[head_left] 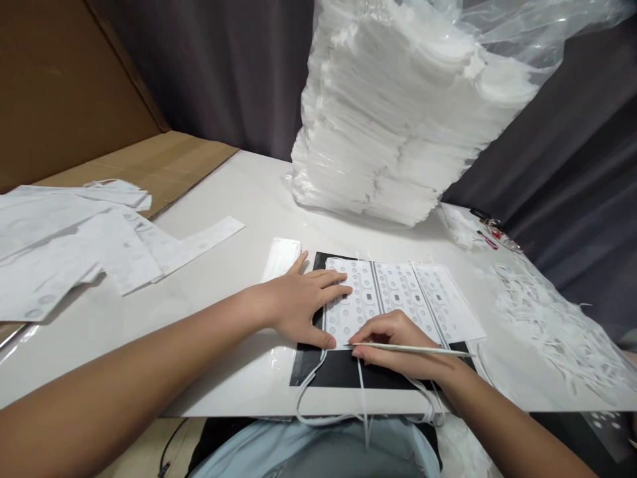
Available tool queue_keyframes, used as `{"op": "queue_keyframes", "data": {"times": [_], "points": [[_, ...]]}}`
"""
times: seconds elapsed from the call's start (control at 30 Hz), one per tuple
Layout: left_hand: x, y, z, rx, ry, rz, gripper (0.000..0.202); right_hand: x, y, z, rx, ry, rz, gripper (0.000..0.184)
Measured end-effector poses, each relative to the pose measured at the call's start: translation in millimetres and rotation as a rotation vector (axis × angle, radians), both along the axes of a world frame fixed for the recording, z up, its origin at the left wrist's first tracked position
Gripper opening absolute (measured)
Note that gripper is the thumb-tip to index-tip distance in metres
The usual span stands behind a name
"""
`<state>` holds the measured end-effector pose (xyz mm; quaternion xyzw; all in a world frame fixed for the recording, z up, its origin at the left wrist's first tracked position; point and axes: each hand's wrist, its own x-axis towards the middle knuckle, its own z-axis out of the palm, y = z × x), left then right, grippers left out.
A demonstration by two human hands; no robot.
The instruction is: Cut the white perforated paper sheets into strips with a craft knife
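A white sheet printed with rows of grey circles (395,282) lies on a black board (338,368) near the table's front edge. My left hand (311,299) presses flat on the sheet's left side, fingers spread. At the sheet's lower edge, my right hand (393,338) is closed around a thin white pen-like tool (418,348), its dark tip pointing left and close to the sheet. The tool's exact kind cannot be made out. White cords (304,392) come out below the sheet and loop over the table edge. Beside my left hand lies a small white stack (282,257).
A large plastic-wrapped stack of white sheets (393,126) stands at the back. Printed white strips (134,245) are piled at left, by brown cardboard (174,156). At right lie tangled white cords (552,332) and small tools (492,232). Dark curtains (213,66) hang behind.
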<state>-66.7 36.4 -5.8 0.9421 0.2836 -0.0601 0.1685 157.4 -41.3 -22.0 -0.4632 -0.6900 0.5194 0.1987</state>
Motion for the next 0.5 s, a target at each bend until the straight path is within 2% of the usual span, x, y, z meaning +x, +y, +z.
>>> {"op": "queue_keyframes", "data": {"times": [0.5], "points": [[-0.5, 0.9, -0.7, -0.038, -0.009, 0.007, 0.089, -2.2, 0.8, 0.5, 0.005, -0.039, 0.01, 0.015]]}}
